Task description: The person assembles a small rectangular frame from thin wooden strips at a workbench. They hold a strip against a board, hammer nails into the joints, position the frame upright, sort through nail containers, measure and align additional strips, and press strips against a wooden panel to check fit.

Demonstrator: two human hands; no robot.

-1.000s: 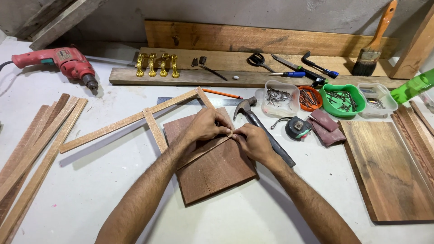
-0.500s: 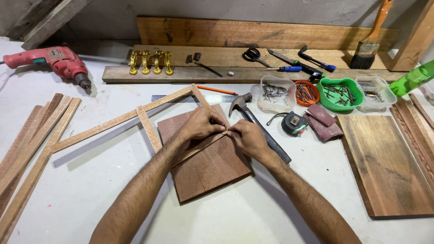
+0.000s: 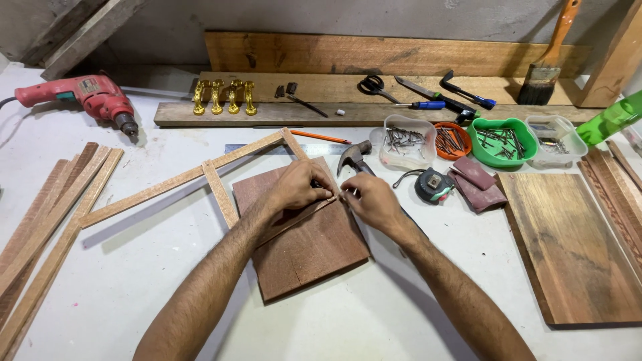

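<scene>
Both forearms angle in from below, hands meeting mid-table. Left hand (image 3: 297, 187) curled, fingertips pinching a thin wood strip (image 3: 294, 220) at its upper end; right hand (image 3: 371, 200) pinches closed right beside it, what it grips too small to tell. Strip lies diagonally on a flat reddish-brown board (image 3: 307, 251). Claw hammer (image 3: 354, 157) just behind the knuckles, steel head.

Thin wooden strip (image 3: 301, 217) diagonally across brown board (image 3: 314, 251)
</scene>
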